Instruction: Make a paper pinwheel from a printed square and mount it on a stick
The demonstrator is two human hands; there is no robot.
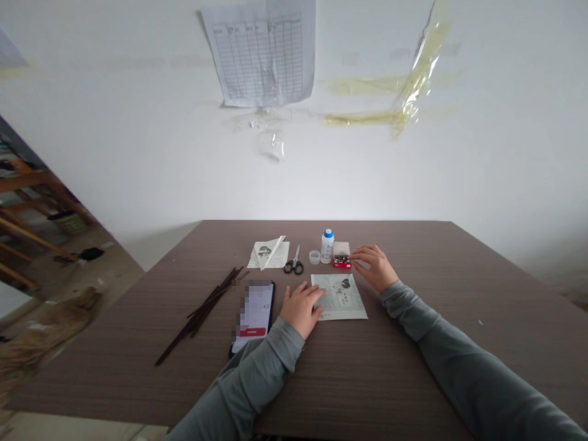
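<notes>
1. Two bare hands are resting on a brown table (413,361) with thin stripes. Both arms have gray sleeves (473,367).
2. The left hand (301,310) lies flat and loose. Its fingers (316,296) touch the left edge of a paper sheet (340,297), but they do not pinch it.
3. The right hand (375,267) is relaxed, with its fingers (362,257) bent a little. They hold nothing and are not squeezed tight. They are just beside a small red box (342,262) of tiny metal bits, and I cannot tell if they touch it.
4. The paper sheet lies flat between the hands, near the person. It has small print and dark pictures.
5. Past the sheet are black-handled scissors (294,264), a white bottle with a blue cap (327,246), and a little clear cup (314,257).
6. To the left of the scissors is another printed paper (275,255), with a white folded strip (271,251) lying on it.
7. A phone (252,315) lies by the left arm, and its screen is partly blurred. Thin dark sticks (202,315) lie beside it.
8. A paper chart (261,55) and yellow tape (390,104) are stuck on the white wall (138,122).
</notes>
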